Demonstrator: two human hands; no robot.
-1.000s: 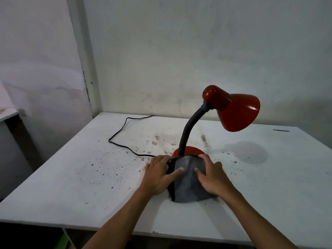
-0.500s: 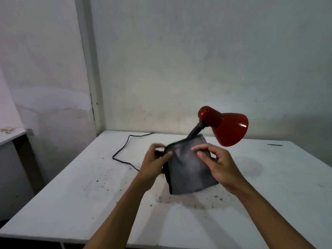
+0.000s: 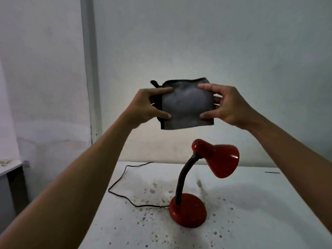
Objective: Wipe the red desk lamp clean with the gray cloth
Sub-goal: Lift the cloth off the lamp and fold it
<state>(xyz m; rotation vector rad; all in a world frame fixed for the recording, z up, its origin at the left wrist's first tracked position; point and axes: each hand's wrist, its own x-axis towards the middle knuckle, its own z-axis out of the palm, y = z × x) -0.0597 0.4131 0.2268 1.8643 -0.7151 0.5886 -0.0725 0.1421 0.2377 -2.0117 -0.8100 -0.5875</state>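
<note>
The gray cloth (image 3: 186, 105), folded with a dark edge, is held up in the air, well above the lamp. My left hand (image 3: 149, 106) pinches its left side and my right hand (image 3: 228, 105) pinches its right side, thumbs below and fingers on top. The red desk lamp (image 3: 217, 160) stands on the white table under the cloth, with a round red base (image 3: 188, 214), a dark bendable neck and a red shade tilted down to the right. Neither hand touches the lamp.
The white table (image 3: 269, 221) is speckled with dirt around the lamp base. The lamp's black cord (image 3: 122, 187) loops off to the left. A wall stands close behind, with a corner post at left and another table edge (image 3: 10, 166) at far left.
Both hands have lifted the cloth off the lamp base and raised it high above the lamp. The base, earlier covered by the cloth, now shows.
</note>
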